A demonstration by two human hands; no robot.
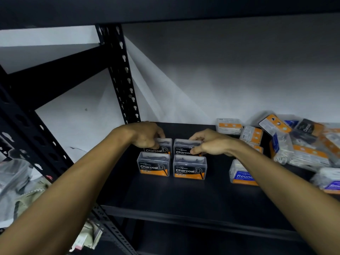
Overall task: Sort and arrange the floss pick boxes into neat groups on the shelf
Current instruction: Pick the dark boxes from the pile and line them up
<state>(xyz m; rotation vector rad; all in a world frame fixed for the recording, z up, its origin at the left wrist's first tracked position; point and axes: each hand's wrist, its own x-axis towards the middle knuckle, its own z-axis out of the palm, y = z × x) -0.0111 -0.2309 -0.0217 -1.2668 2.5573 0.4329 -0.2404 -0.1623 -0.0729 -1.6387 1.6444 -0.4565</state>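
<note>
- Four black-labelled boxes stand in a two-by-two block on the dark shelf (184,196), just right of the black post (125,78).
- The left hand (147,137) grips the back left box (162,147), fingers curled over its top.
- The right hand (209,144) pinches the back right box (185,147), thumb in front.
- The front left box (153,163) and front right box (189,167) stand untouched.
- A loose heap of boxes (301,144) lies far from the post, at the shelf's right.

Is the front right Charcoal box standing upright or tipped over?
Upright. The front right Charcoal box stands on the shelf, its label facing forward and reading level, clear lid on top.
</note>
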